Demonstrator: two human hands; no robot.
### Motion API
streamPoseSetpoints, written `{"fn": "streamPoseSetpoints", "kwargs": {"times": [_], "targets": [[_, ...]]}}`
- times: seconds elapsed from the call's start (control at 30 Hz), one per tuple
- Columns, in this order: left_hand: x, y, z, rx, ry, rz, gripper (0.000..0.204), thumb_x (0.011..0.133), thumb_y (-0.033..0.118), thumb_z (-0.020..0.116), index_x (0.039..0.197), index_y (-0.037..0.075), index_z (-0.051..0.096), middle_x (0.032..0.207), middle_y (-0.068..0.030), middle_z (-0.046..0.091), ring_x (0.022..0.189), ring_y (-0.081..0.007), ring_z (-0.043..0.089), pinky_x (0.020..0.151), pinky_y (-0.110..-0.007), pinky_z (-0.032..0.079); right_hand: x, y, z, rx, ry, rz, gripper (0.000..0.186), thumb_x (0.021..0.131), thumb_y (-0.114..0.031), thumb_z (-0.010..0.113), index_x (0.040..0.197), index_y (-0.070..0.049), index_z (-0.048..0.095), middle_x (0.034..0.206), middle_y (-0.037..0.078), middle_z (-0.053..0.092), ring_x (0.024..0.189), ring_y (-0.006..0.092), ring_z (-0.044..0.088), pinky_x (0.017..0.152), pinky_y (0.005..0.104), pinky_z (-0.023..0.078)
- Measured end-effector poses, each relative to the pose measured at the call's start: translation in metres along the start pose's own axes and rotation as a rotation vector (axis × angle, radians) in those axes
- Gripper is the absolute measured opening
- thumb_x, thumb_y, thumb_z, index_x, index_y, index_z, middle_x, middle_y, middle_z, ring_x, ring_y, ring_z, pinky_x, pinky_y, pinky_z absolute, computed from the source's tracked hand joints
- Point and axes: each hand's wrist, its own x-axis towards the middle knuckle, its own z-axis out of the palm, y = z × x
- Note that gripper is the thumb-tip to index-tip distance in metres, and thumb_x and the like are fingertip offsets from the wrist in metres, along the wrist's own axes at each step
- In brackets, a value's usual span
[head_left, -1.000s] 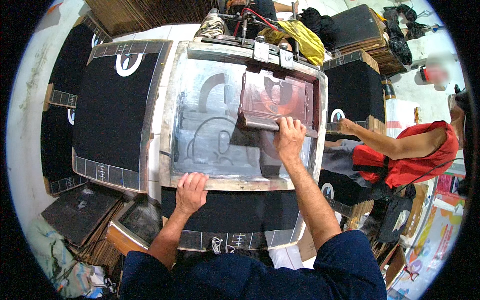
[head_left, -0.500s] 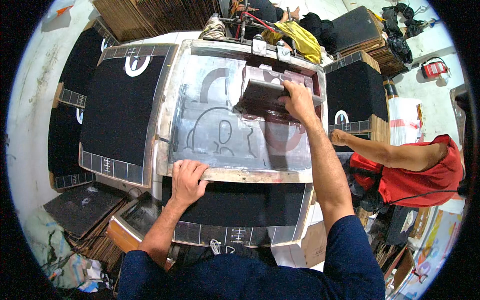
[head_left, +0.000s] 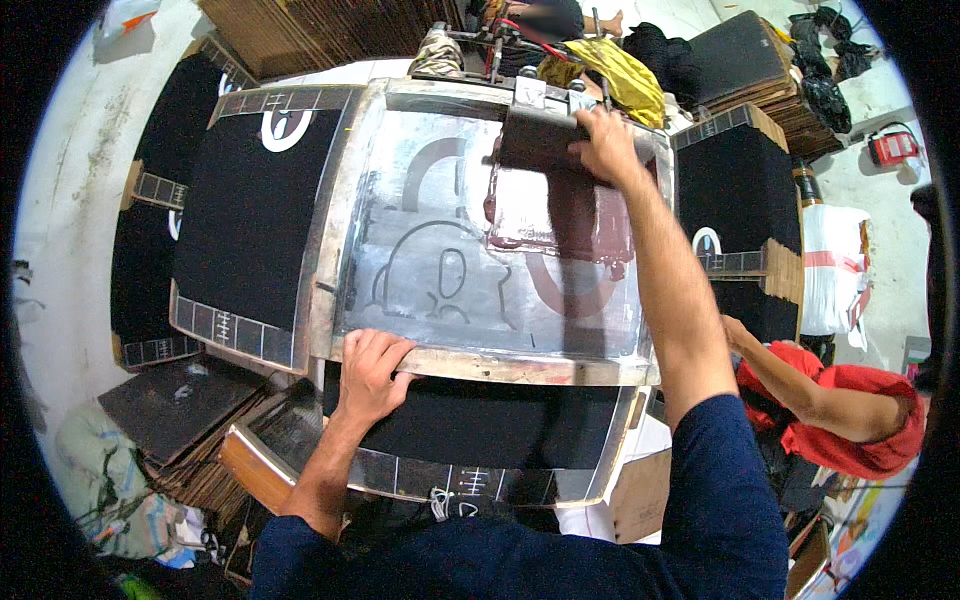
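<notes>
A wooden-framed printing screen (head_left: 485,362) lies over a board covered with black fabric (head_left: 490,420). My left hand (head_left: 373,375) is closed over its near rim, fingers on top and thumb at the front. Near the screen's far right corner, my right hand (head_left: 608,148) grips a dark, wide squeegee (head_left: 540,140), which stands tilted on the mesh. Dark maroon ink (head_left: 600,225) spreads in a wet patch on the near side of the blade. Rounded figure outlines (head_left: 425,255) show on the grey mesh to the left.
Boards with black fabric (head_left: 245,220) stand at the left, and a stack of similar boards (head_left: 735,180) at the right. Metal hinge clamps (head_left: 530,92) hold the screen's far edge. A yellow cloth (head_left: 625,75) hangs behind. A person in red (head_left: 850,410) is close on my right.
My right hand has pushed the squeegee away from me toward the screen's far edge, baring an inked patch. The left hand keeps its hold. The person in red has shifted lower in view.
</notes>
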Motion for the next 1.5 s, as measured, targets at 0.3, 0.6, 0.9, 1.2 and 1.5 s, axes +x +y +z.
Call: {"fn": "streamPoseSetpoints", "kwargs": {"times": [0.3, 0.6, 0.9, 1.2, 1.5], "targets": [[-0.003, 0.004, 0.004, 0.012, 0.041, -0.017, 0.039, 0.068, 0.007, 0.079, 0.106, 0.007, 0.071, 0.1, -0.0072, 0.066, 0.1, -0.0285, 0.061, 0.093, -0.045, 0.041, -0.077, -0.046, 0.009, 0.227, 0.639, 0.124, 0.069, 0.081, -0.006, 0.073, 0.146, -0.021, 0.056, 0.138, 0.015, 0.055, 0.131, 0.0364, 0.049, 0.109, 0.0534, 0.037], [0.04, 0.043, -0.093, 0.047, -0.034, 0.181, 0.045, 0.067, 0.027, 0.087, 0.105, 0.008, 0.07, 0.094, -0.0079, 0.062, 0.095, -0.0295, 0.06, 0.088, -0.044, 0.04, -0.285, -0.214, -0.077, 0.355, 0.638, 0.094, 0.053, 0.088, -0.018, 0.073, 0.137, -0.006, 0.06, 0.124, 0.021, 0.06, 0.113, 0.0393, 0.059, 0.097, 0.0496, 0.047], [0.063, -0.035, -0.145, 0.009, 0.981, 0.069, 0.047, 0.094, 0.022, 0.074, 0.134, 0.001, 0.06, 0.135, -0.0198, 0.058, 0.131, -0.0365, 0.052, 0.112, -0.05, 0.038, -0.136, -0.196, -0.276, 0.148, 0.776, 0.299, 0.034, 0.104, -0.044, 0.059, 0.118, -0.015, 0.071, 0.1, 0.009, 0.071, 0.093, 0.0266, 0.071, 0.082, 0.0412, 0.054], [-0.243, -0.366, 0.067, -1.167, 0.817, -1.279, 0.041, 0.098, 0.03, 0.057, 0.126, 0.001, 0.063, 0.12, -0.0089, 0.066, 0.105, -0.0272, 0.063, 0.097, -0.042, 0.051, -0.052, -0.146, -0.352, 0.109, 0.494, 0.565, 0.052, 0.095, -0.059, 0.054, 0.119, -0.018, 0.075, 0.097, 0.005, 0.078, 0.101, 0.0268, 0.072, 0.091, 0.0393, 0.051], [-0.262, -0.376, 0.091, -1.625, 0.81, -1.253, 0.036, 0.1, 0.035, 0.061, 0.124, 0.009, 0.062, 0.115, -0.0075, 0.069, 0.109, -0.025, 0.062, 0.104, -0.043, 0.046, -0.028, -0.119, -0.371, 0.095, 0.467, 0.556, 0.05, 0.092, -0.058, 0.053, 0.115, -0.021, 0.079, 0.103, 0.006, 0.079, 0.105, 0.0239, 0.072, 0.094, 0.0378, 0.05]]}}
